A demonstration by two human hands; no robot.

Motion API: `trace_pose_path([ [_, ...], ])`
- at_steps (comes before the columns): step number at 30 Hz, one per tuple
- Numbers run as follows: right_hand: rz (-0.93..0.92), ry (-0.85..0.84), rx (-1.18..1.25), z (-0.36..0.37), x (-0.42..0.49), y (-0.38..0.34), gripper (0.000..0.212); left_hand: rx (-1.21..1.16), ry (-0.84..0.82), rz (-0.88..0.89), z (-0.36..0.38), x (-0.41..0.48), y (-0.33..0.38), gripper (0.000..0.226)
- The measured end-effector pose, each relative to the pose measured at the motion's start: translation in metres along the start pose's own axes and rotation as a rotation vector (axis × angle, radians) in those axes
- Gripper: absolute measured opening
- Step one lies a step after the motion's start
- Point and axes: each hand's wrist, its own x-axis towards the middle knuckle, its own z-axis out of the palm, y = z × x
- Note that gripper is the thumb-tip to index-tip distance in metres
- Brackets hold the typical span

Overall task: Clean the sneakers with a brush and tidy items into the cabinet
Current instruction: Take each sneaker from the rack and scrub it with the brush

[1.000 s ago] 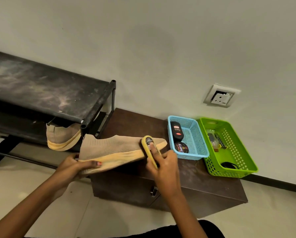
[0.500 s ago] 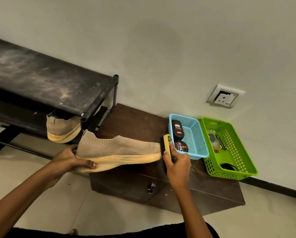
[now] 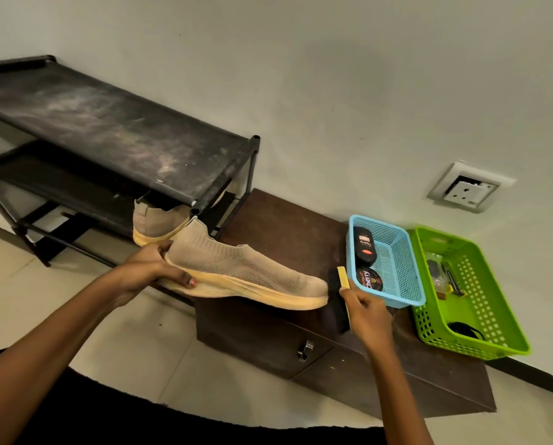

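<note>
Pointing, sneaker [image 3: 236, 271]: toe to the right and a little downward, heel to the upper left; long axis left to right, on a slope; yellow sole underneath, knit upper on top.
Left hand [image 3: 149, 268]: wrapped round the heel end of the sneaker, one fingertip lying along the side of the sole; forearm reaching in from the lower left.
Right hand [image 3: 365, 313]: clasped round the lower part of the brush [image 3: 341, 297]; forearm rising from the bottom edge.
Brush: held nearly upright, dark bristles facing left toward the toe, yellow back facing right toward the blue basket [image 3: 377, 220]; just beside the toe, contact impossible to tell.
Sneaker's place: up in the air over the front left part of the brown cabinet [image 3: 284, 226], between both hands, with its heel in the left hand and its toe just short of the right.
Second sneaker [image 3: 156, 223]: on a lower shelf of the black shoe rack [image 3: 108, 130], just behind the held heel.
Baskets: blue one on the cabinet top, holding a black bottle [image 3: 363, 242] and a round tin [image 3: 369, 279]; green basket [image 3: 493, 300] just beside it on the right.
</note>
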Motion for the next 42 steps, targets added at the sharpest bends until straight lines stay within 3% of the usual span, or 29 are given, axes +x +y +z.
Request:
trace_pose_path([
  [3,-0.083,-0.146,0.058,0.014,-0.02,-0.018,0.029,0.133,0.012,0.064,0.003,-0.003,0.009,0.113],
  [6,-0.126,-0.288,0.285,0.023,-0.037,-0.038,0.026,0.228,0.104,0.086,0.009,-0.004,0.019,0.115],
  [8,-0.071,-0.238,0.534,0.019,-0.034,-0.042,0.019,0.285,0.159,0.101,0.015,-0.008,0.026,0.113],
  [11,0.014,-0.035,0.784,0.009,-0.027,-0.036,0.033,0.436,0.186,0.221,0.027,-0.02,0.047,0.095],
  [16,0.056,0.084,1.006,0.002,-0.035,-0.035,0.046,0.749,0.054,0.47,0.05,-0.032,0.113,0.085],
  [18,0.043,0.131,1.023,-0.002,-0.037,-0.031,0.061,0.901,-0.055,0.508,0.061,-0.025,0.147,0.084],
  [23,0.077,0.222,1.094,-0.022,-0.029,-0.008,0.034,1.223,-0.408,0.387,0.101,0.008,0.237,0.087],
  [27,0.116,0.266,1.093,-0.033,-0.02,0.009,0.038,1.346,-0.596,0.284,0.149,0.043,0.26,0.094],
  [36,0.193,0.339,0.99,-0.045,-0.002,0.026,0.039,1.042,-0.777,0.407,0.138,0.087,0.249,0.091],
  [42,0.194,0.381,0.978,-0.053,-0.001,0.029,0.034,1.221,-0.672,0.389,0.134,0.142,0.188,0.096],
])
